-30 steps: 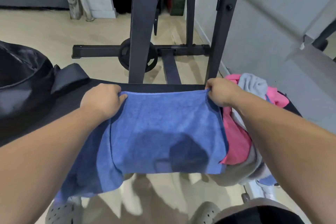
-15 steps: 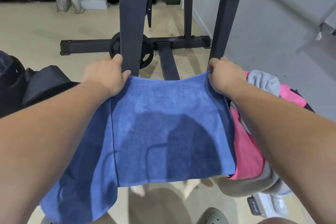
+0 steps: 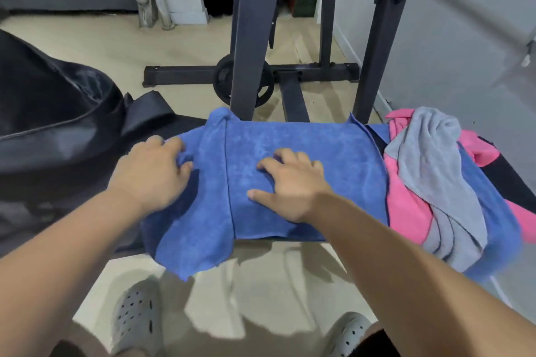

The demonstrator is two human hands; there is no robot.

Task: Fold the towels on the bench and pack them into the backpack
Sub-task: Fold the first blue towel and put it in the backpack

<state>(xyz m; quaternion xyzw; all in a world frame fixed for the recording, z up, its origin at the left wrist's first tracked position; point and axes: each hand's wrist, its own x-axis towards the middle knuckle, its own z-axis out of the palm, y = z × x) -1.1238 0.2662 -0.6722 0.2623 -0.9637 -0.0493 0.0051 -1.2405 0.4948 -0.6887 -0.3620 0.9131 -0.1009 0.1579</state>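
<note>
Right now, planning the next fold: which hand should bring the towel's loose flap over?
Probably left. The left hand rests on the towel at its loose left flap, while the right hand presses the middle flat.
</note>
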